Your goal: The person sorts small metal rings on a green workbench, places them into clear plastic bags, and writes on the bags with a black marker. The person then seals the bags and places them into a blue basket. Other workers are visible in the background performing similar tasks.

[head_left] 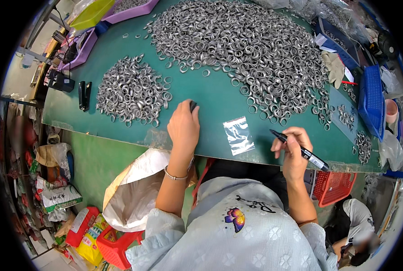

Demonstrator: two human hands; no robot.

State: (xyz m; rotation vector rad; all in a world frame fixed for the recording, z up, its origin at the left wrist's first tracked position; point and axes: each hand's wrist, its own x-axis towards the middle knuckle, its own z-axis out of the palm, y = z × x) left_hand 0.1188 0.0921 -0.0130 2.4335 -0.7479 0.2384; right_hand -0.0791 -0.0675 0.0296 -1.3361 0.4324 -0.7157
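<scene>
My right hand (295,151) grips a black marker pen (318,161), its tip pointing left and away from me. Left of that hand, a small clear zip bag (239,136) lies flat on the green tabletop. My left hand (184,126) rests on the table with fingers curled round a small black piece (192,105), which looks like the marker's cap; most of it is hidden. Beyond the left hand sits a small pile of grey metal rings (131,92). A much larger heap of rings (246,45) spreads across the far side.
A black stapler (84,95) lies left of the small pile. Blue baskets (372,101) and a work glove (333,67) line the right side. A white-lined sack (136,194) stands below the table's near edge. Another person (357,226) is low at the right.
</scene>
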